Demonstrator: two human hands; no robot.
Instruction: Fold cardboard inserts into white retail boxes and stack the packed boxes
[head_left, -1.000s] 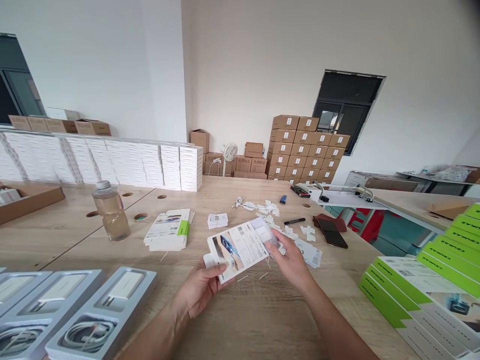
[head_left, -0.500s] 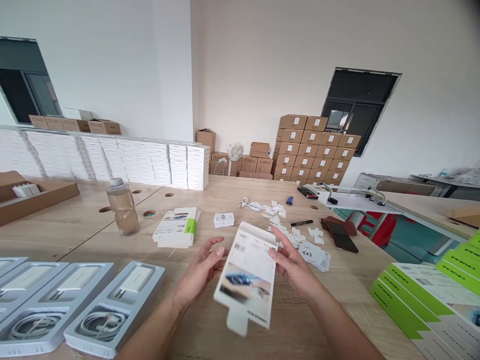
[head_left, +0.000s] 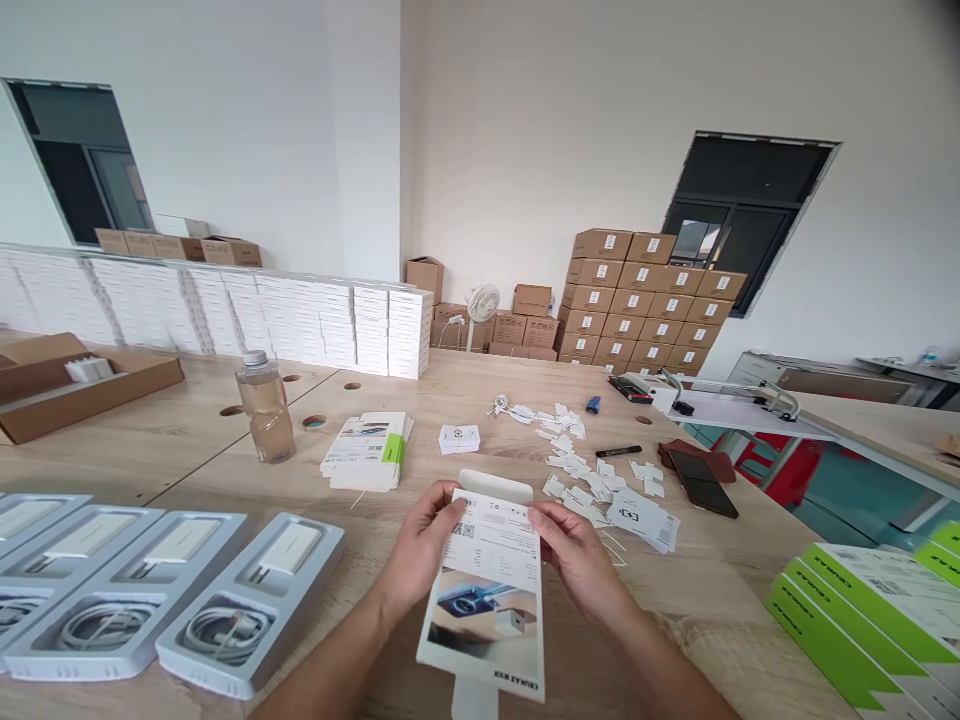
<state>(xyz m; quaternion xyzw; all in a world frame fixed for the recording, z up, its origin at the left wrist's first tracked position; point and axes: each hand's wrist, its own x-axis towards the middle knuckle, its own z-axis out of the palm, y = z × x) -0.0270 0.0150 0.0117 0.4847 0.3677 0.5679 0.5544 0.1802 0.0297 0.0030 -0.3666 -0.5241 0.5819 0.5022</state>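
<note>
A flat printed carton sleeve (head_left: 487,590) with a picture on its face and flaps at both ends lies between my hands. My left hand (head_left: 424,545) pinches its far left corner, thumb on top. At the far right corner, my right hand (head_left: 577,550) grips the edge with thumb and fingers. To my left, grey trays (head_left: 251,605) each hold a white charger (head_left: 286,550) and a coiled cable (head_left: 229,632). Ahead lie a pile of flat cartons (head_left: 366,452) and a small stack of white cards (head_left: 459,438).
Scattered white paper pieces (head_left: 574,460), a black marker (head_left: 619,451) and a phone (head_left: 701,482) lie to the right. Green-and-white boxes (head_left: 840,620) are stacked at near right. A bottle (head_left: 265,408) and an open brown carton (head_left: 90,385) stand left. White boxes (head_left: 315,325) line the back.
My left hand has closed on the carton, which it was apart from before. The carton has come nearer and straightened. The view has shifted slightly left.
</note>
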